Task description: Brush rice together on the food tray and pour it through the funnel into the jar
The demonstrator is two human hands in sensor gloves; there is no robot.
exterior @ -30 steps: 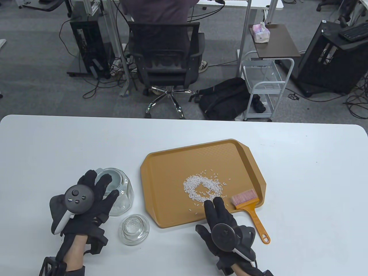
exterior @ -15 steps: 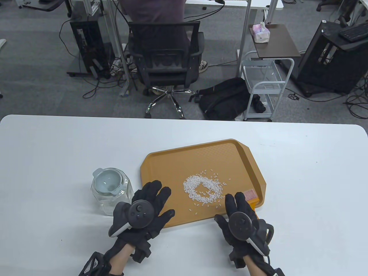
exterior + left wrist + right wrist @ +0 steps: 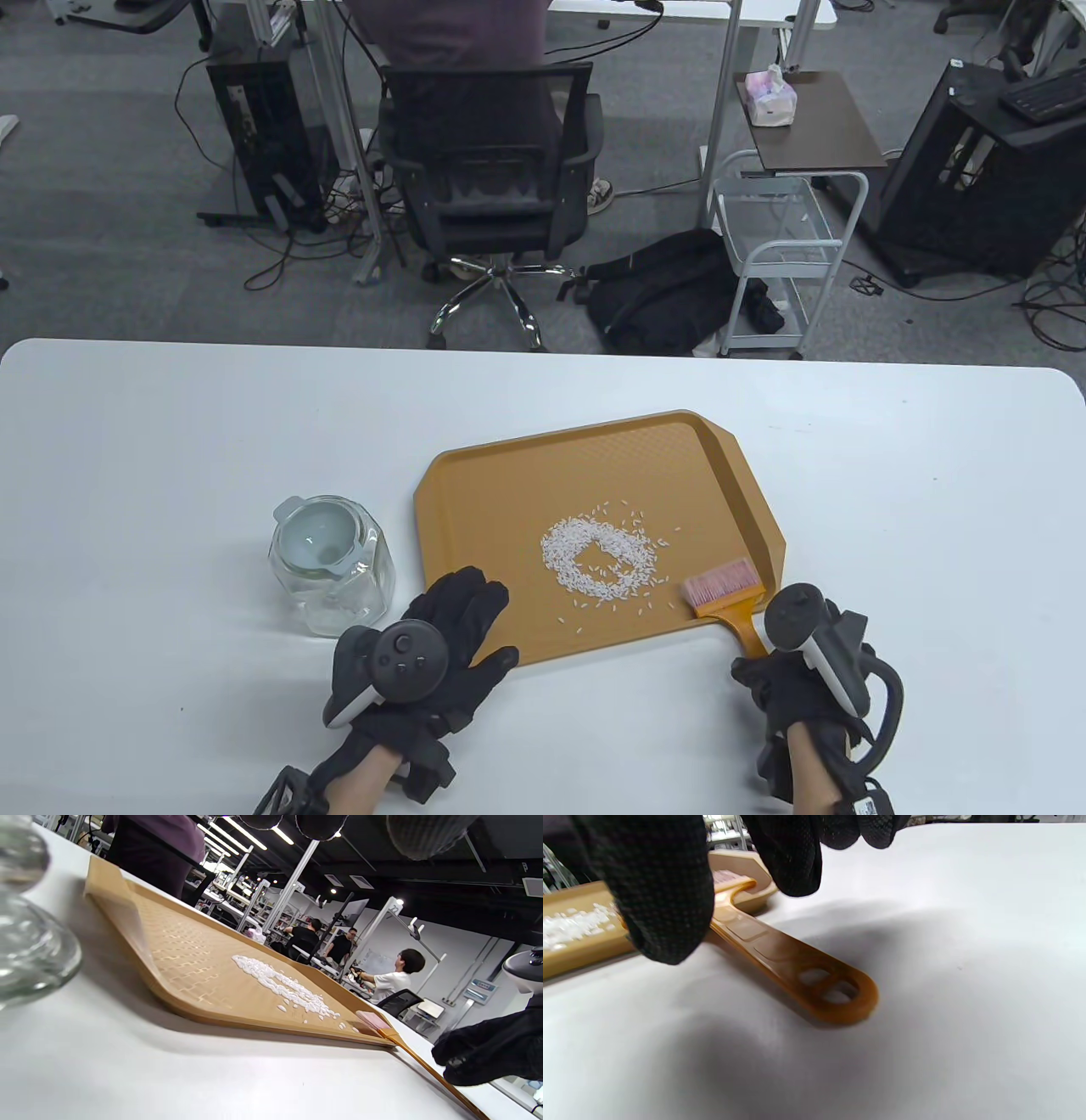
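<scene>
An orange tray (image 3: 475, 492) lies mid-table with a ring-shaped heap of white rice (image 3: 601, 560) on it. The rice (image 3: 288, 986) also shows in the left wrist view. The orange brush (image 3: 721, 590) rests with its pink bristles on the tray's near right corner and its handle (image 3: 780, 957) on the table. My right hand (image 3: 764, 675) is turned on its side, thumb and a finger curled on either side of that handle. My left hand (image 3: 462, 624) lies flat, fingers spread over the tray's near left corner. The glass jar (image 3: 335, 586) with a white funnel (image 3: 318, 539) stands left of the tray.
The jar's glass lid is hidden beneath my left hand. A blurred glass shape (image 3: 29, 942) fills the left edge of the left wrist view. Beyond the table's far edge are an office chair (image 3: 492, 170) with a seated person, a backpack (image 3: 670, 293) and a small cart (image 3: 785, 255).
My left hand left the jar and moved right, over the lid, to the tray's near left corner. My right hand slid right off the tray and closed on the brush handle.
</scene>
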